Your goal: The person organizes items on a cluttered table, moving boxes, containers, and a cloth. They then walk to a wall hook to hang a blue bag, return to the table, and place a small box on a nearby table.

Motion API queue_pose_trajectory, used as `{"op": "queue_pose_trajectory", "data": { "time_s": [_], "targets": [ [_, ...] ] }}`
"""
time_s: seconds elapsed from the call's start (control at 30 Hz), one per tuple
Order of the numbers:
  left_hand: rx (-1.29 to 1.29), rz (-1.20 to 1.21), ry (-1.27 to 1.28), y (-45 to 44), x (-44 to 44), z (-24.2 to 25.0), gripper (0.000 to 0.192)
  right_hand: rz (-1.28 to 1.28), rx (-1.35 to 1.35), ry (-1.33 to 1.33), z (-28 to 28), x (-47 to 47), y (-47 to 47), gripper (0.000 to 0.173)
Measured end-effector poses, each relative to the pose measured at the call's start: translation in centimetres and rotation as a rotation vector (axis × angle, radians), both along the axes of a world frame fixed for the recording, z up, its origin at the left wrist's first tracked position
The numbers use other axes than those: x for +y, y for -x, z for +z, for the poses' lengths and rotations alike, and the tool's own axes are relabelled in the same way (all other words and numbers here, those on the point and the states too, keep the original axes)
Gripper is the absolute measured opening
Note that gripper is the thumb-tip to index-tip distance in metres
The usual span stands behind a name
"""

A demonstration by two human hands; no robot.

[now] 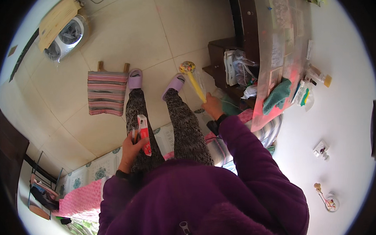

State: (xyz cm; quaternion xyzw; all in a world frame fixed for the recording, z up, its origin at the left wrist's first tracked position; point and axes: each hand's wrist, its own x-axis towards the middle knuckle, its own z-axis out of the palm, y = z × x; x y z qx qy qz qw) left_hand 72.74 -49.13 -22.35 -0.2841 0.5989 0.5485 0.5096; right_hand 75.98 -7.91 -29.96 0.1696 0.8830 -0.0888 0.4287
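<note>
My left hand (131,152) grips a slim red and white carton (144,137) above my left thigh. In the same grasp are a few thin stick-like items (135,136), too small to identify. Out to the right, my right hand (213,106) is closed around the lower end of a yellow-handled stick (196,86). Its round head (187,67) carries a multicoloured pattern, and clear plastic film hangs along the handle. The stick points up and away from me, over the floor beside my right slipper (174,86).
A stool with a striped cover (106,94) stands by my left slipper (135,79). To the right is a dark wooden cabinet (219,58) with bags on its shelf. A green cloth (277,95) lies on the plastic-covered tabletop (267,36). At far left sits a white twin-tub appliance (71,32).
</note>
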Motion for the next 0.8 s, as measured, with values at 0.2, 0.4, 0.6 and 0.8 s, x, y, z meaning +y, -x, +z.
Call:
{"op": "queue_pose_trajectory", "data": {
  "time_s": [0.2,0.4,0.6,0.8],
  "targets": [
    [-0.11,-0.103,0.046,-3.3,0.6,-2.6,0.038,0.149,0.099,-0.082,-10.0,6.3,4.1,0.028],
    [-0.336,0.191,0.015,-3.3,1.0,-2.3,0.026,0.104,0.166,-0.229,-16.0,12.3,5.0,0.03],
    [-0.36,0.214,0.046,-2.4,1.9,-2.3,0.03,0.029,0.078,-0.2,-17.1,13.2,5.3,0.033],
    [-0.321,0.115,0.042,-2.1,1.3,-2.8,0.031,-0.309,0.089,-0.274,-17.6,12.0,5.6,0.038]
  ]
}}
